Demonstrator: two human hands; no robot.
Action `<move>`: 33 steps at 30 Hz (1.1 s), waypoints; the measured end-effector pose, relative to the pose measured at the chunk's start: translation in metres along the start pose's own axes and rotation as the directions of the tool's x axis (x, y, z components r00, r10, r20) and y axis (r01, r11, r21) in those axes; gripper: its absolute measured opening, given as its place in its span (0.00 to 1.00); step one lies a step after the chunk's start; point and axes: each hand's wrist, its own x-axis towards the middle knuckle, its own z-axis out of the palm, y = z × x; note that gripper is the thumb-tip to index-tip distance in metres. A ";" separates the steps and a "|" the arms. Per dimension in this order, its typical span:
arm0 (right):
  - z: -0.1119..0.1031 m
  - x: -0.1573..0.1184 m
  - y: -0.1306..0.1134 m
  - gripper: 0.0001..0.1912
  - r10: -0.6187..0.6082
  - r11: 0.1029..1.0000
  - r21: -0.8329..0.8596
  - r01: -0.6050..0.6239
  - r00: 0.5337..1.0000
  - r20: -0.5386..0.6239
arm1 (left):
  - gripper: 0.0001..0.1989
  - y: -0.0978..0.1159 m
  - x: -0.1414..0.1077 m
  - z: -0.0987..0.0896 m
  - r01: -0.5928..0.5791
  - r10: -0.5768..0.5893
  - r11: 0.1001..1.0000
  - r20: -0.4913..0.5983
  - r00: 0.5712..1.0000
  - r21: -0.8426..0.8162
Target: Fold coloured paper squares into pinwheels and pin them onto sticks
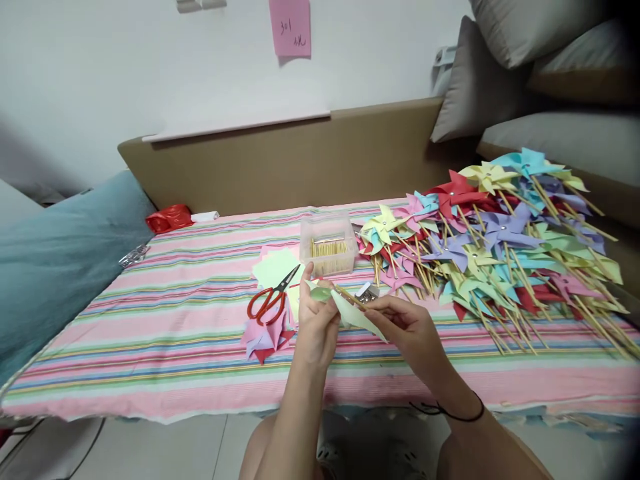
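Note:
My left hand (pixel 320 320) pinches a pale green paper pinwheel (pixel 355 319) whose blades curl outward. A thin wooden stick (pixel 349 296) meets the pinwheel near its middle, and the fingers of my right hand (pixel 403 327) are closed on the stick's near end. Whether the stick is fastened to the paper I cannot tell. Just beyond my hands lies a small container of metal fasteners (pixel 367 292), partly hidden. To the left, red-handled scissors (pixel 274 295) rest on a stack of coloured paper sheets (pixel 274 264), with folded purple and red paper (pixel 263 337) below them.
Behind my hands stands a clear plastic box (pixel 329 247) of wooden sticks. A large pile of colourful pinwheels (pixel 500 247) covers the right side of the striped cloth (pixel 165 333). Further left are a red plastic bag (pixel 170 219), a small clear packet (pixel 134 256) and a blue cushion (pixel 75 253).

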 end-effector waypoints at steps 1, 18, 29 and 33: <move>-0.002 -0.001 -0.001 0.08 -0.005 1.000 -0.006 0.005 1.000 -0.001 | 0.44 -0.001 0.000 0.000 -0.005 0.005 1.000 0.004 1.000 0.002; -0.013 0.000 -0.006 0.09 0.012 0.999 -0.035 -0.013 1.000 -0.024 | 0.43 -0.011 0.004 -0.002 -0.014 0.014 0.998 -0.002 1.000 0.058; -0.013 -0.002 -0.005 0.13 0.023 1.000 0.009 -0.024 0.994 0.109 | 0.41 -0.009 0.004 -0.002 -0.026 0.025 0.999 0.004 1.000 0.029; -0.013 -0.001 -0.005 0.13 0.023 1.000 -0.023 -0.021 0.995 0.093 | 0.41 -0.009 0.004 -0.004 -0.024 0.024 1.000 0.016 1.000 0.002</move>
